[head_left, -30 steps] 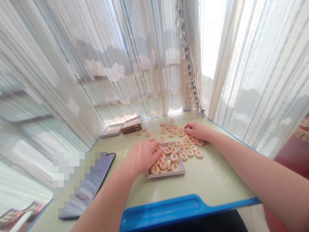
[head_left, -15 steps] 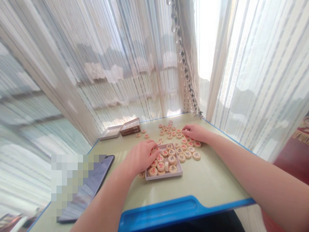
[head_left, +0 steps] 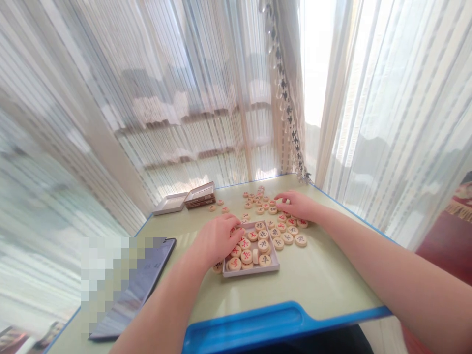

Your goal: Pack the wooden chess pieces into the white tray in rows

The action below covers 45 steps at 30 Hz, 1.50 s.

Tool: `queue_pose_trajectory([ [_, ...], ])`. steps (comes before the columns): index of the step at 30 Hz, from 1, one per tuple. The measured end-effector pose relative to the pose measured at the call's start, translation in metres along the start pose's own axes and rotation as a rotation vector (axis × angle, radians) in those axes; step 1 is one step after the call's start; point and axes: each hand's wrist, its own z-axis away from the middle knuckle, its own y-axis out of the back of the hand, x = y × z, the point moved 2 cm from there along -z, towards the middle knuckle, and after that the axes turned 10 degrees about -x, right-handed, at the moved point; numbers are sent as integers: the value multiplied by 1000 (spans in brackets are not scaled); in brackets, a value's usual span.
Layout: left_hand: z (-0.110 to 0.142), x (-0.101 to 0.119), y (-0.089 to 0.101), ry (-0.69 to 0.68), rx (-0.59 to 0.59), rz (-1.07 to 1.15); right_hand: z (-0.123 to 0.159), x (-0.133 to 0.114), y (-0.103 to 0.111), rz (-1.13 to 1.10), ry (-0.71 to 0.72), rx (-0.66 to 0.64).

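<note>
My left hand [head_left: 220, 238] is curled over the far left corner of a shallow white box [head_left: 277, 265]. Its thumb reaches inside, over the pieces, and part of the corner is hidden under the fingers. Round wooden Chinese chess pieces [head_left: 246, 256] with red and black characters fill the box in a loose pile; one stands on its edge. My right hand [head_left: 298, 204] hovers low over loose pieces [head_left: 292, 230] right of the box. Its thumb and fingers are apart, close to a piece [head_left: 272, 210], and nothing shows between them.
More pieces [head_left: 259, 199] lie scattered toward the table's far edge. Stacked brown-sided box parts [head_left: 200, 194] and a white tray [head_left: 170, 204] stand at the back left. A dark-framed tablet [head_left: 147, 278] lies left. The green table [head_left: 317, 280] has a blue front rim [head_left: 243, 322]; string curtains [head_left: 206, 98] hang behind.
My right hand has shifted slightly left, and its fingers have spread from a more closed shape. My left hand stays at the box corner. The whole view has tilted a little.
</note>
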Motion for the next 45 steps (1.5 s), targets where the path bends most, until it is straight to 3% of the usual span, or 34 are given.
queue_pose_trajectory([
  [14,0,0,2,25,16,4,7,-7,4,-67,9,-61],
  [22,-2,-1,1,8,42,4,7,-6,5,-46,82,-77],
  [45,-14,-17,-14,80,65,-4,4,1,1,-58,59,-39],
])
